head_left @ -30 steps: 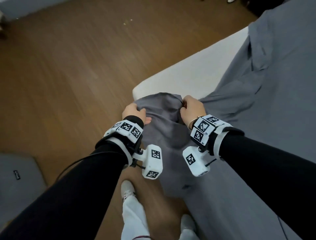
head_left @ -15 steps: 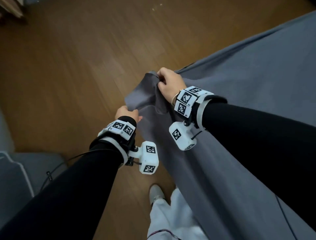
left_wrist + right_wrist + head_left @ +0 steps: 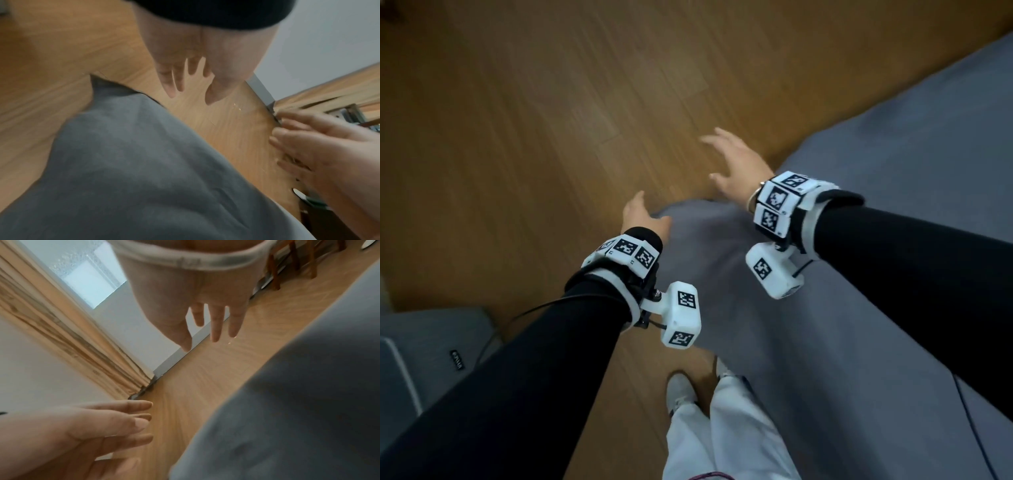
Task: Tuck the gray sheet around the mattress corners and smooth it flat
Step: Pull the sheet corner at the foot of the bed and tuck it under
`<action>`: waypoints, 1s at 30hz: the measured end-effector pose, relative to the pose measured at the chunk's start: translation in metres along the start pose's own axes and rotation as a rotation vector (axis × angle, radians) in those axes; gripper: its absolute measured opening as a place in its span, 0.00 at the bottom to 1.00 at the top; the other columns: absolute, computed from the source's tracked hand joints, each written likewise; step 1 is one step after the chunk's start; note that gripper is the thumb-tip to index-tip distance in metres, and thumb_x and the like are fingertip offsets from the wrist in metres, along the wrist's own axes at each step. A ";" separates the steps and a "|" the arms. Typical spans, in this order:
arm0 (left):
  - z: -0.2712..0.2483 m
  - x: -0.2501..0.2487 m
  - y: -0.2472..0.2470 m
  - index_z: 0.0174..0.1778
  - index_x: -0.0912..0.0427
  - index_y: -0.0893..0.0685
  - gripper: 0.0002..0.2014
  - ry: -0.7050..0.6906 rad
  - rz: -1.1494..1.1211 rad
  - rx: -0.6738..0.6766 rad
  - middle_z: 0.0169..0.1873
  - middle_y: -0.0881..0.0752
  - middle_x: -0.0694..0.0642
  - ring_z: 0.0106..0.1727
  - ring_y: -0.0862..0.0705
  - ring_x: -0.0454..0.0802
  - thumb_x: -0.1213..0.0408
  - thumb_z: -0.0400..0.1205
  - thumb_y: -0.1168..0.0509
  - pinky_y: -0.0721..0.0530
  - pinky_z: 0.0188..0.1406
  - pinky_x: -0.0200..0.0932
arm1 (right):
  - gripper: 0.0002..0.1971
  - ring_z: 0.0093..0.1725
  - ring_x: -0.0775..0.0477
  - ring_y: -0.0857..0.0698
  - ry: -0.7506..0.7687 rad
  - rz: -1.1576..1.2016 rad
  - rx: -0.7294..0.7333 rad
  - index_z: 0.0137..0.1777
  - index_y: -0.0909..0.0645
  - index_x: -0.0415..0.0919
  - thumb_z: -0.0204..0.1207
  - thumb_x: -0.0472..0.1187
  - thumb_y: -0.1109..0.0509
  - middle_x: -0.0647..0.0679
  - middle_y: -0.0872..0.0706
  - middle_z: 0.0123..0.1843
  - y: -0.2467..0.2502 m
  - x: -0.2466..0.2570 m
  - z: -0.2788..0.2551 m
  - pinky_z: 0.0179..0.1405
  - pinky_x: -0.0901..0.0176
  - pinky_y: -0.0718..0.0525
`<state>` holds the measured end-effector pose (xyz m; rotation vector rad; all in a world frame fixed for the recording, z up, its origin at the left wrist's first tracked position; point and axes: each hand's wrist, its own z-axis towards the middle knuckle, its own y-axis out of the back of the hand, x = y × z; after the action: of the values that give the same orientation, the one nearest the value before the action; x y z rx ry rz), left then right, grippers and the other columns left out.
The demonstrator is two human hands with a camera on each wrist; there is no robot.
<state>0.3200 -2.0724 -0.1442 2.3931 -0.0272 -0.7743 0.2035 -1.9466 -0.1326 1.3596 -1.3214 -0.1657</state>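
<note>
— While both of our hands hang free, where does the gray sheet lie?

— Over the near corner of the mattress, which it hides completely; we see only cloth rounding the corner and dropping down the side toward the wooden floor. Along the far edge it runs fairly flat, with soft folds close to our legs.

— And the fingers?

— Spread and straight on both sides. Our left hand hovers just past the corner's tip, fingers apart, holding nothing. Our right hand is out beyond the far edge, above the floor, fingers splayed — blurred, but clearly empty. The wrist views agree: open palms, cloth below, no contact that we can make out.

— How do we expect the sheet to handle?

— Light and limp, we judge. It sags and wrinkles wherever it lacks support, so it will not hold a shape by itself, and it probably slides easily on the mattress. Nothing fragile here; the risk is that it slips back off the corner when pulled elsewhere.

— Where should we take hold?

— At the hem under the corner, one hand on each side of the tip, pinching a good fold and drawing it down and under. For smoothing, flat palms on the top face, sweeping outward toward the edges.
</note>
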 end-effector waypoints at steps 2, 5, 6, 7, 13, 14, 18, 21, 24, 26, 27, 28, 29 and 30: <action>0.002 -0.019 -0.016 0.81 0.54 0.39 0.32 -0.061 -0.003 0.076 0.80 0.34 0.54 0.78 0.29 0.54 0.69 0.81 0.37 0.31 0.77 0.46 | 0.21 0.76 0.44 0.27 -0.106 -0.119 -0.009 0.71 0.25 0.45 0.79 0.36 0.36 0.45 0.27 0.78 0.025 -0.027 -0.003 0.76 0.55 0.32; 0.005 -0.040 -0.042 0.78 0.51 0.32 0.30 -0.120 0.039 0.173 0.76 0.27 0.51 0.70 0.21 0.52 0.73 0.80 0.36 0.24 0.63 0.38 | 0.15 0.70 0.42 0.21 -0.257 -0.227 0.038 0.65 0.20 0.48 0.79 0.41 0.37 0.48 0.17 0.68 0.050 -0.059 -0.015 0.72 0.46 0.27; 0.005 -0.046 -0.051 0.77 0.51 0.30 0.30 -0.127 0.085 0.226 0.75 0.26 0.51 0.70 0.21 0.51 0.76 0.79 0.36 0.24 0.60 0.37 | 0.14 0.68 0.42 0.21 -0.284 -0.268 0.065 0.63 0.18 0.49 0.79 0.42 0.37 0.48 0.16 0.66 0.055 -0.066 -0.019 0.70 0.48 0.27; 0.004 -0.049 -0.061 0.77 0.52 0.30 0.31 -0.136 0.122 0.283 0.75 0.26 0.52 0.71 0.22 0.52 0.78 0.78 0.37 0.24 0.60 0.38 | 0.13 0.67 0.42 0.20 -0.301 -0.300 0.095 0.61 0.17 0.50 0.79 0.43 0.37 0.49 0.15 0.65 0.057 -0.071 -0.023 0.67 0.49 0.27; 0.001 -0.050 -0.092 0.73 0.53 0.25 0.26 -0.162 0.519 0.422 0.68 0.19 0.59 0.68 0.20 0.60 0.75 0.79 0.40 0.21 0.67 0.46 | 0.14 0.65 0.41 0.19 -0.279 -0.259 0.110 0.58 0.16 0.48 0.79 0.41 0.41 0.47 0.13 0.61 0.055 -0.089 -0.036 0.69 0.52 0.30; 0.003 -0.051 -0.090 0.71 0.53 0.22 0.24 -0.167 0.576 0.403 0.65 0.17 0.60 0.67 0.19 0.61 0.74 0.78 0.40 0.20 0.65 0.45 | 0.15 0.65 0.41 0.19 -0.277 -0.249 0.105 0.59 0.16 0.48 0.79 0.40 0.41 0.46 0.13 0.61 0.054 -0.089 -0.037 0.70 0.51 0.31; 0.015 -0.056 -0.072 0.67 0.57 0.18 0.20 -0.119 0.691 0.342 0.63 0.15 0.59 0.67 0.18 0.58 0.69 0.78 0.32 0.20 0.67 0.43 | 0.14 0.63 0.43 0.18 -0.275 -0.152 0.032 0.57 0.16 0.47 0.78 0.38 0.40 0.47 0.12 0.59 0.052 -0.087 -0.039 0.70 0.51 0.29; 0.021 -0.049 -0.062 0.64 0.58 0.16 0.16 -0.053 0.607 0.257 0.62 0.14 0.59 0.65 0.17 0.57 0.68 0.79 0.32 0.20 0.68 0.44 | 0.13 0.62 0.46 0.17 -0.257 -0.066 -0.061 0.58 0.16 0.46 0.78 0.38 0.39 0.50 0.12 0.60 0.051 -0.084 -0.043 0.68 0.51 0.26; 0.021 -0.037 -0.061 0.66 0.61 0.19 0.17 0.047 0.397 0.124 0.63 0.16 0.62 0.64 0.17 0.60 0.71 0.80 0.35 0.19 0.63 0.47 | 0.13 0.65 0.46 0.19 -0.237 -0.132 0.004 0.59 0.17 0.48 0.79 0.41 0.38 0.51 0.13 0.61 0.047 -0.084 -0.046 0.75 0.48 0.33; 0.016 -0.035 -0.063 0.65 0.60 0.21 0.17 0.081 0.219 0.039 0.65 0.19 0.61 0.63 0.17 0.60 0.73 0.79 0.36 0.19 0.56 0.46 | 0.13 0.69 0.45 0.23 -0.252 -0.229 0.094 0.59 0.18 0.50 0.80 0.48 0.39 0.51 0.14 0.62 0.043 -0.083 -0.045 0.80 0.40 0.46; 0.012 -0.035 -0.064 0.63 0.61 0.21 0.16 0.085 0.162 0.009 0.65 0.20 0.61 0.62 0.17 0.60 0.73 0.80 0.38 0.20 0.52 0.45 | 0.14 0.70 0.45 0.24 -0.265 -0.260 0.131 0.59 0.18 0.51 0.80 0.51 0.40 0.51 0.15 0.62 0.039 -0.082 -0.043 0.80 0.37 0.51; 0.008 -0.036 -0.065 0.62 0.62 0.21 0.14 0.091 0.122 0.003 0.64 0.20 0.61 0.61 0.17 0.60 0.71 0.81 0.40 0.21 0.50 0.45 | 0.15 0.71 0.46 0.26 -0.276 -0.280 0.160 0.59 0.18 0.52 0.80 0.55 0.41 0.52 0.15 0.61 0.035 -0.080 -0.041 0.80 0.34 0.55; 0.004 -0.036 -0.068 0.63 0.63 0.22 0.14 0.107 0.094 0.025 0.64 0.19 0.62 0.61 0.17 0.62 0.69 0.82 0.42 0.21 0.51 0.45 | 0.17 0.72 0.46 0.26 -0.283 -0.303 0.184 0.58 0.18 0.53 0.80 0.58 0.43 0.52 0.15 0.61 0.031 -0.078 -0.038 0.79 0.32 0.58; 0.002 -0.034 -0.072 0.65 0.64 0.23 0.15 0.151 0.051 0.084 0.63 0.19 0.62 0.62 0.17 0.63 0.66 0.83 0.44 0.19 0.56 0.46 | 0.19 0.73 0.46 0.27 -0.289 -0.333 0.207 0.58 0.18 0.54 0.79 0.60 0.45 0.53 0.15 0.60 0.027 -0.076 -0.036 0.79 0.30 0.60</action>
<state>0.2791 -2.0078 -0.1680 2.5144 -0.0599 -0.5783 0.1876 -1.8605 -0.1449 1.7795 -1.3674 -0.4777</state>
